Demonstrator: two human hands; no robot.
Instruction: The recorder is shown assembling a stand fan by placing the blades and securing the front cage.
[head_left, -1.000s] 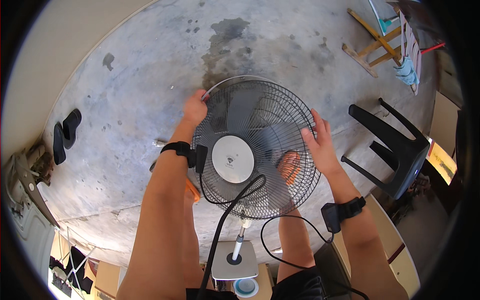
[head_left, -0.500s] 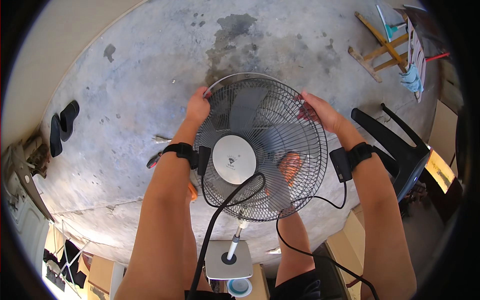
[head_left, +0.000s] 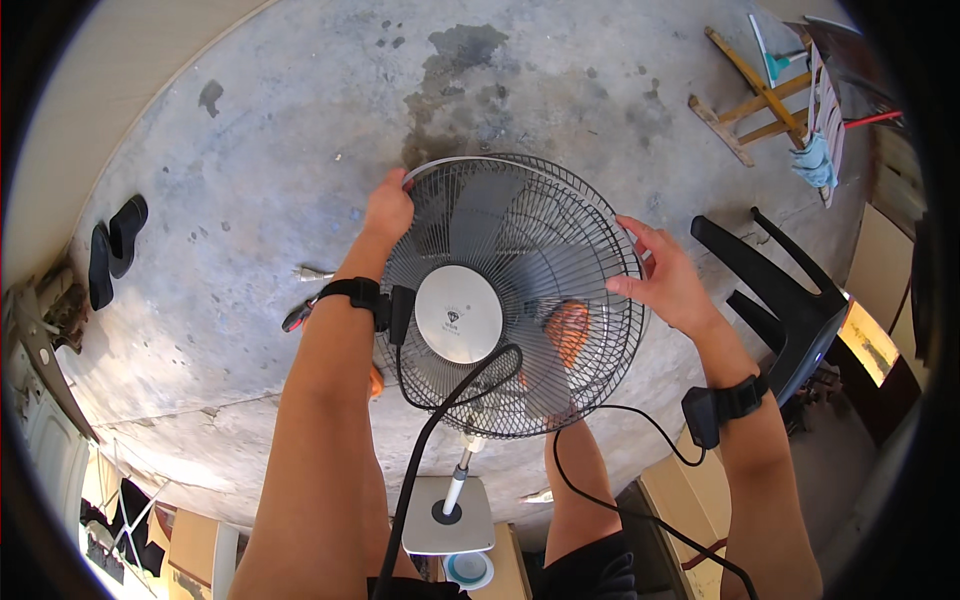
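A standing fan faces up at me, its round dark wire grille [head_left: 570, 215] in front of grey blades, with a silver centre cap [head_left: 459, 314]. A thin pale rim band [head_left: 470, 159] curves along the grille's far edge. At the far left of that edge, my left hand [head_left: 390, 207] is closed on the band's end. My right hand [head_left: 668, 280] is at the right edge, fingers spread; a fingertip touches the band and the thumb lies over the grille. Below the grille are the white pole [head_left: 455, 492] and square grey base [head_left: 430, 535].
A plug [head_left: 312, 274] and a red-and-black tool [head_left: 298, 316] lie on the concrete floor left of the fan. Black shoes [head_left: 125, 237] are farther left. To the right stands an overturned black stool [head_left: 790, 300], with a wooden frame [head_left: 765, 95] beyond. Black cables cross before the fan.
My right hand has slid down the grille's right edge toward me and its fingers have spread. The band now lies closer along the upper right edge. My left hand keeps its hold.
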